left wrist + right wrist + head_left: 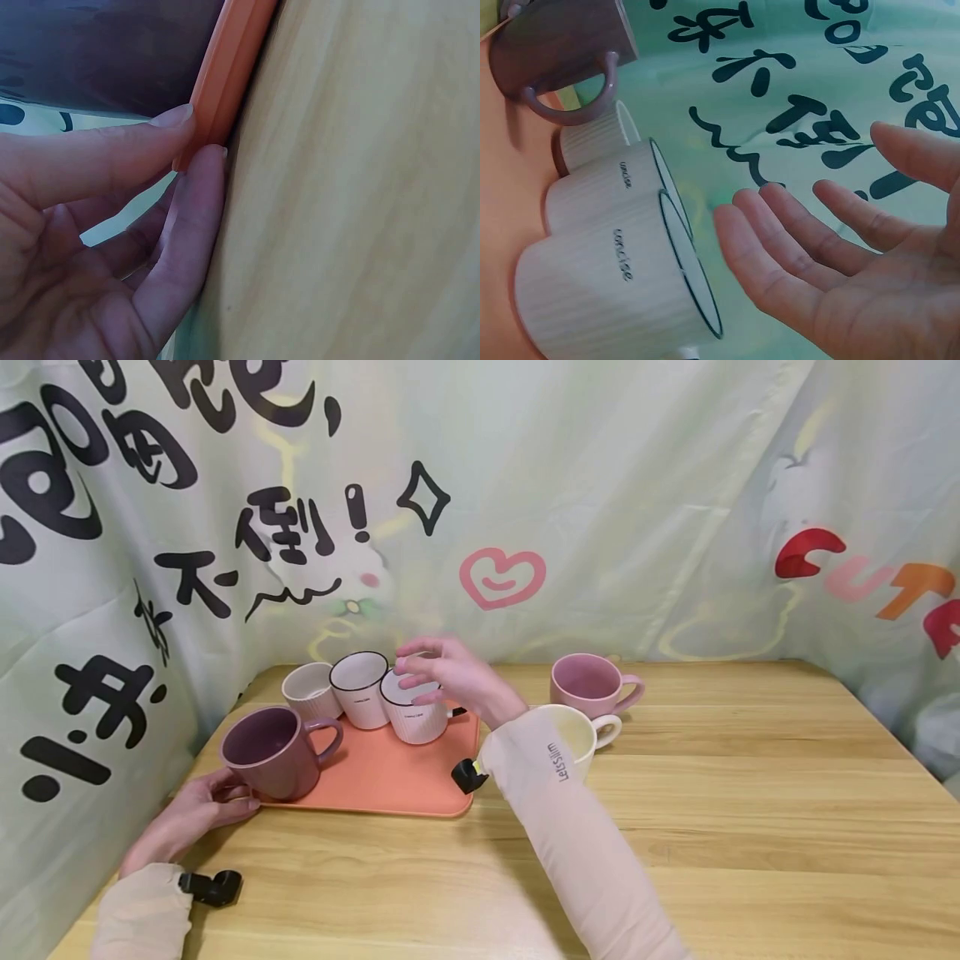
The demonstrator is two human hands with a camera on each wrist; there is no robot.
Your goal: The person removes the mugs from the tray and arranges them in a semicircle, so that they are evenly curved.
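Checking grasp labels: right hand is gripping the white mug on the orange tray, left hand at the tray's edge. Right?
Not quite. The right hand is open above the white mug, not gripping it, as the right wrist view shows. The left hand does touch the orange tray edge.

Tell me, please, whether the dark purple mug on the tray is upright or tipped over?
Upright. The dark purple mug stands on its base on the orange tray, its open mouth facing up.

both forearms wear pale beige sleeves [577,827]; the right one bears small dark lettering near the cuff. a small black camera [212,887] sits at each wrist.
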